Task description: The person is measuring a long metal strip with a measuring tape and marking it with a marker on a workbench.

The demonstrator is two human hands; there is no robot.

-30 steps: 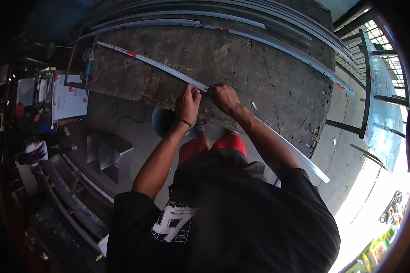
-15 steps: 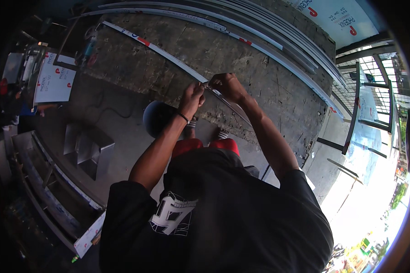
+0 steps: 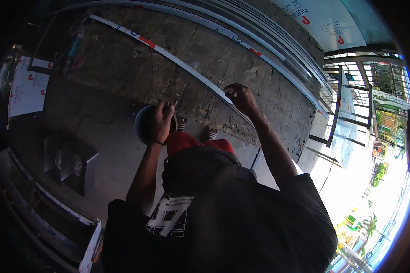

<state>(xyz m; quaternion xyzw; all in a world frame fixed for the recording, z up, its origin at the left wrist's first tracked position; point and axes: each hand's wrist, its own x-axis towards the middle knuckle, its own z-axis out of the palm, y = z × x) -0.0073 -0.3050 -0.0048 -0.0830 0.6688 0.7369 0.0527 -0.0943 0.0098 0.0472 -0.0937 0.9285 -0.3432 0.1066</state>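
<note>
A long, narrow metal bar (image 3: 187, 68) with whitish film and a red mark lies slantwise across the worn workbench (image 3: 123, 61). My right hand (image 3: 242, 99) is over the bar's nearer part, its fingers bent inward in a pinch. Anything between those fingertips is too small to make out. Off the bench's near edge, my left hand (image 3: 162, 122) is closed, with the fingers curled. From above, it overlaps a dark round object (image 3: 143, 123), possibly a bucket or stool. Whether the left hand holds something is hidden.
Several long metal profiles (image 3: 259, 38) lie along the bench's far side. A metal frame (image 3: 337, 109) leans at the right. Left of me are a bent sheet-metal piece (image 3: 84, 161), a long trough-like frame (image 3: 45, 193) and a film-covered panel (image 3: 27, 91).
My hands, earlier together at the bar, have parted. The left has drawn back toward me and left, off the bar; the right has shifted slightly right. The whole view has shifted too.
</note>
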